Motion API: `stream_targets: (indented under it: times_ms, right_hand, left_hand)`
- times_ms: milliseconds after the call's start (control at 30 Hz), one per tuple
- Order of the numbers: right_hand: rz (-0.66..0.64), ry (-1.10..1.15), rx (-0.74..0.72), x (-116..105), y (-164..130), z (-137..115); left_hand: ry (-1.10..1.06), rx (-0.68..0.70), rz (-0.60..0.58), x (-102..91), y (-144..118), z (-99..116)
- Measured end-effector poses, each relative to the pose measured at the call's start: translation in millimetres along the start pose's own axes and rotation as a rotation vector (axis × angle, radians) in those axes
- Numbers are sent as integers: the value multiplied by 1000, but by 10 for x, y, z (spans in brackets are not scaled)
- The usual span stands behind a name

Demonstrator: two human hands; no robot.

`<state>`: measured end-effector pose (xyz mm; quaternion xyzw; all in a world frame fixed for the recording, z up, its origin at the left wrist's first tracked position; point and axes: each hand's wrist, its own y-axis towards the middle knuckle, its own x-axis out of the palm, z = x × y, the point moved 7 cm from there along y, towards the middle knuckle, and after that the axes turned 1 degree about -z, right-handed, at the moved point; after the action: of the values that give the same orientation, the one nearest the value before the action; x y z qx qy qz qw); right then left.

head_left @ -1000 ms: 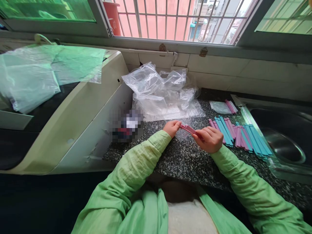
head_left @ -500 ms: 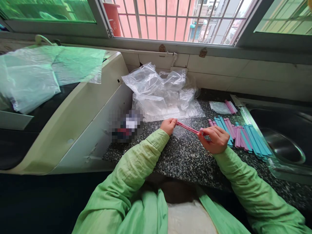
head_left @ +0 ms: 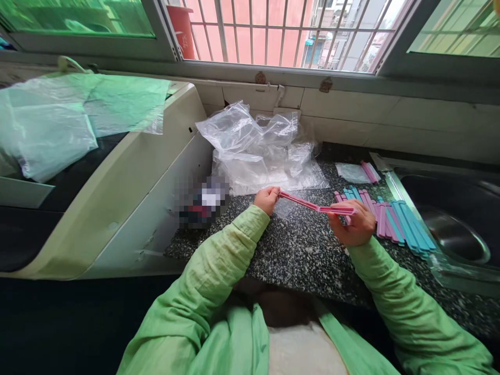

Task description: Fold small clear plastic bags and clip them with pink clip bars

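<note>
A pink bag sealing clip (head_left: 300, 201) is stretched between my two hands above the speckled counter, its two arms spread wide at a hinge near the middle. My left hand (head_left: 267, 200) pinches the clip's left end. Fingers of my right hand (head_left: 354, 223) are closed around the other arm, close to its right end. Just right of that hand lie several pink and turquoise sealing clips (head_left: 410, 226), side by side in a row on the counter; the hand covers some of them. Under the clip, a small clear plastic piece (head_left: 286, 208) lies on the stone.
Crumpled clear plastic bags (head_left: 258, 143) are heaped against the tiled wall. A metal sink (head_left: 449, 229) is at the right; a cream-coloured machine (head_left: 156, 172) stands at the left. A small packet (head_left: 353, 173) with pink clips lies behind the row. One object at the machine's foot is pixelated.
The clip was a single straight, folded strip; now it is opened into two arms. My right hand has moved slightly right, and my left slightly left.
</note>
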<state>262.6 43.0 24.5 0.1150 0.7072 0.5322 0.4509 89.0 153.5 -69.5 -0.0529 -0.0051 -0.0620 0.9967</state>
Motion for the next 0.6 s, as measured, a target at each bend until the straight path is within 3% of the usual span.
stream_targets:
  times_ms: [600]
  right_hand:
    - [55, 79, 57, -53, -33, 93]
  left_hand:
    - [-65, 9, 35, -68, 8, 56]
